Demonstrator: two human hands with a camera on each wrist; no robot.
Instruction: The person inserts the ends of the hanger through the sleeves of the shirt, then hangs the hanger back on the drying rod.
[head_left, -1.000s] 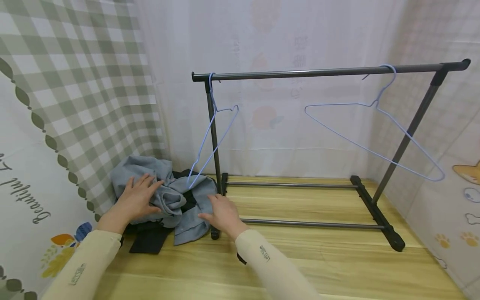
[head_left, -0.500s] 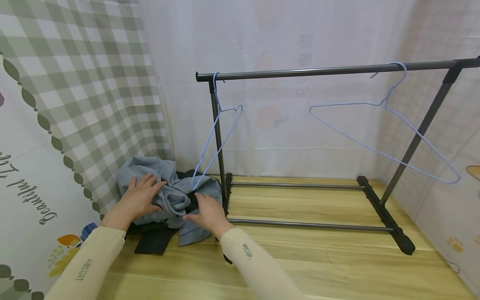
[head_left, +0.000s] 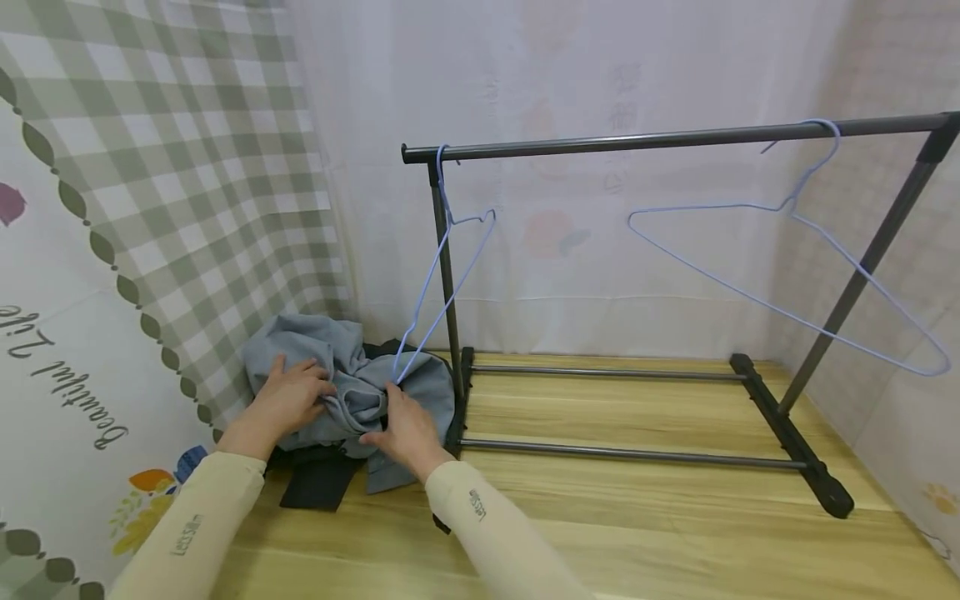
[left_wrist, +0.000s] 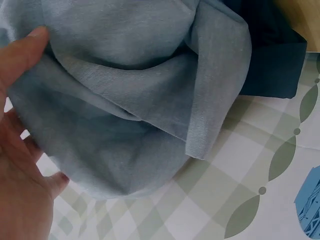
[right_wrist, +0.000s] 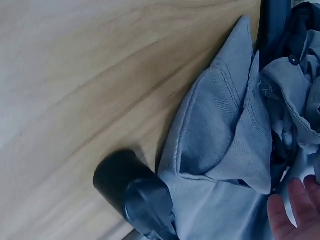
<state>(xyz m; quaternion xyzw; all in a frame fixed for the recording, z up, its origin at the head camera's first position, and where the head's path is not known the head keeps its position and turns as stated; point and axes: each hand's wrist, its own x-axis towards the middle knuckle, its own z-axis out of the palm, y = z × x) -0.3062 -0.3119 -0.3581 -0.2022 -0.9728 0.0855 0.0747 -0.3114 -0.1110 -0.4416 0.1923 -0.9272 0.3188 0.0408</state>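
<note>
A crumpled blue-grey garment lies heaped at the left of the wooden surface; a button shows on it in the right wrist view. Dark cloth sticks out from under it. My left hand rests on the heap's left side, fingers lightly bent; its thumb touches the fabric in the left wrist view. At the right side, my right hand lies against the folds with fingers extended, most of it outside the right wrist view. Some of its fingertips are hidden by cloth in the head view.
Beside the heap stands a dark metal clothes rack with black feet. A blue wire hanger on its left end hangs down to the garment. A second hanger hangs toward the right. Checked cloth covers the left wall.
My right hand has moved left from the rack post onto the garment. The left hand stays on the heap, its fingers bending a little more. The head view has shifted slightly left.
</note>
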